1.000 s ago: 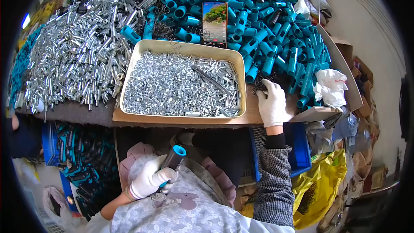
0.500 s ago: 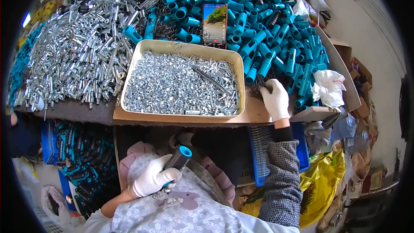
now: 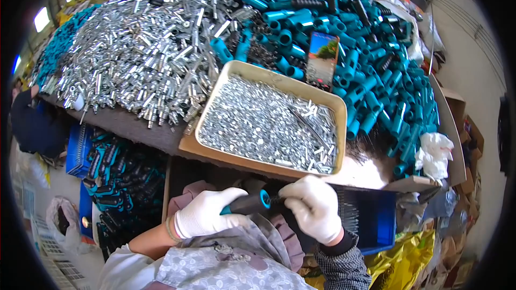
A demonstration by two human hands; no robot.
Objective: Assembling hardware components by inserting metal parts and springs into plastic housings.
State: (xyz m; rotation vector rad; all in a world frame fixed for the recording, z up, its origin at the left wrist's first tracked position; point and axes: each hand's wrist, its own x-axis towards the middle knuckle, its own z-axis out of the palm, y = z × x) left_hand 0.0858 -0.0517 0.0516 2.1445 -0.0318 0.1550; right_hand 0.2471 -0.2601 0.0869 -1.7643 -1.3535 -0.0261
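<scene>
My left hand, in a white glove, is closed around a black and teal tube-shaped grip, its open teal end facing right. Close to that end, my white-gloved right hand pinches a small dark spring; whether the spring's tip has entered the tube is too small to tell. Both hands are over my lap, just below the front edge of the bench. Behind them sits a cream tray full of small silvery metal pieces, with dark tweezers lying on top.
Shiny metal parts are heaped on the left, teal tubes on the right. A phone leans among them. Dark springs and a crumpled white bag lie at the right. Blue bins stand below.
My right hand has come from the springs on the bench down to the tube's open end, holding a spring. My left hand has tilted the tube toward the right. The view has turned.
</scene>
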